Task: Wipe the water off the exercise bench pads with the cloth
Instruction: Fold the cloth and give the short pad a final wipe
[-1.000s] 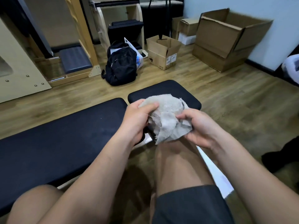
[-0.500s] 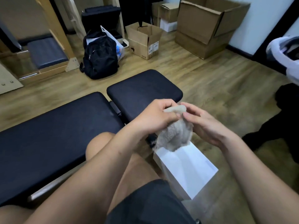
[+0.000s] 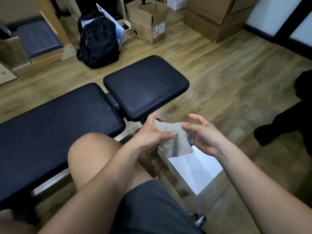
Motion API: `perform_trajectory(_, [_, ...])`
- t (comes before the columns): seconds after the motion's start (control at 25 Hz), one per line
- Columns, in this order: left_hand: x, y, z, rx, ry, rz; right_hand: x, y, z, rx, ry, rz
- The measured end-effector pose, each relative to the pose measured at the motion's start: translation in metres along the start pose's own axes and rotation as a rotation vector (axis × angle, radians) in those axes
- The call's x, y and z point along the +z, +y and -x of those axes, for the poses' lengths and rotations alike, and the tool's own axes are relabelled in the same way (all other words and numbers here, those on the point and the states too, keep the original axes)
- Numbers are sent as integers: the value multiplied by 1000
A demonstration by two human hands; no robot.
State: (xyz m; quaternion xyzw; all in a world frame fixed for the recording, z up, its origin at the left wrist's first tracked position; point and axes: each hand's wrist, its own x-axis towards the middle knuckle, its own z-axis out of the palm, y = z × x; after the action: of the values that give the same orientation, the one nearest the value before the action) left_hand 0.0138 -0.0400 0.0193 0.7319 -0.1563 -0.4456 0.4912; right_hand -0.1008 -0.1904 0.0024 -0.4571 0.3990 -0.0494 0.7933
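A: Why's the cloth [image 3: 173, 142] off the seat pad [image 3: 145, 85]?
B: Probably being folded for wiping; left hand [image 3: 152, 135] grips one edge, right hand [image 3: 202, 134] seems to pinch the other, fingers spread; it hangs just beside the pad

No wording can be read anywhere in the room. The small open cardboard box [image 3: 146, 26] standing beyond the bench [image 3: 145, 85] carries two white stickers [image 3: 158, 30] on one face and a dark printed mark [image 3: 135, 32] on the adjoining face. The print on each is too small and blurred to make out.
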Motion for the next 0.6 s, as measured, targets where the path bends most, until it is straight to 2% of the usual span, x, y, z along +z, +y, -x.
perform_trajectory(0.08, [4, -4, -8, 108, 8, -223, -11, 6, 4, -6, -70, 22])
perform_trajectory(0.2, [13, -8, -15, 157, 47, -699, -18, 15, 12, -95, -53, 358])
perform_trajectory(0.32, [28, -12, -24, 207, 12, -904, -31, 28, 9, -196, 90, 774])
perform_trajectory(0.4, [38, -14, -35, 236, -10, -935, -47, 40, 2, -288, 176, 979])
perform_trajectory(0.48, [44, -16, -47, 206, -64, -910, -63, 50, 0, -292, 220, 888])
perform_trajectory(0.6, [55, -19, -67, 156, -128, -688, -82, 53, 3, -245, 225, 453])
